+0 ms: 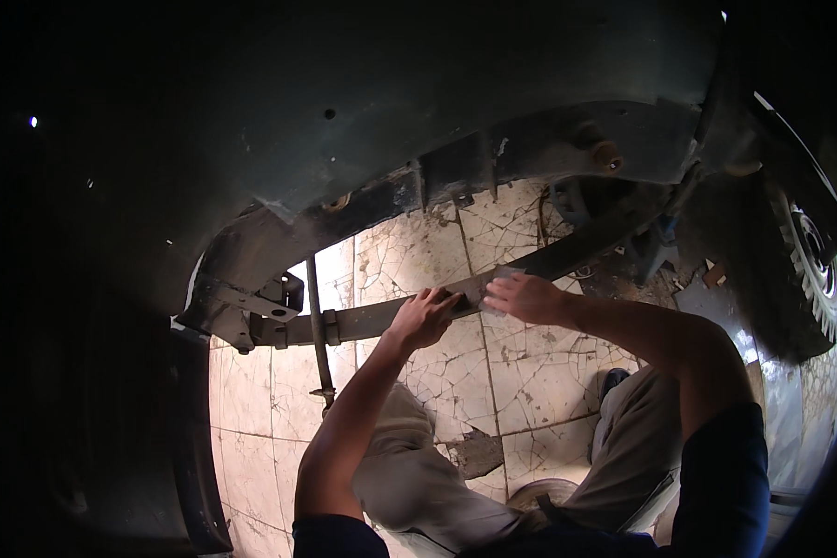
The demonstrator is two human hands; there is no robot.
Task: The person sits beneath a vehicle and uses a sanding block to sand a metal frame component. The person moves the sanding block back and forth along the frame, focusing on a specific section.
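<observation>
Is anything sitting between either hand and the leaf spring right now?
Nothing visible. The left hand already grips the leaf spring from above, and the right hand rests flat on it just beside, over a small pale piece I cannot identify.

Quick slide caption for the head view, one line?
Under a vehicle body, left hand and right hand rest on a leaf spring above cracked floor tiles.

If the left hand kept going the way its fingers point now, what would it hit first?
The left hand already rests on the leaf spring, fingers aimed up and right; next along that line looks like the right hand, though depth is unclear.
</observation>
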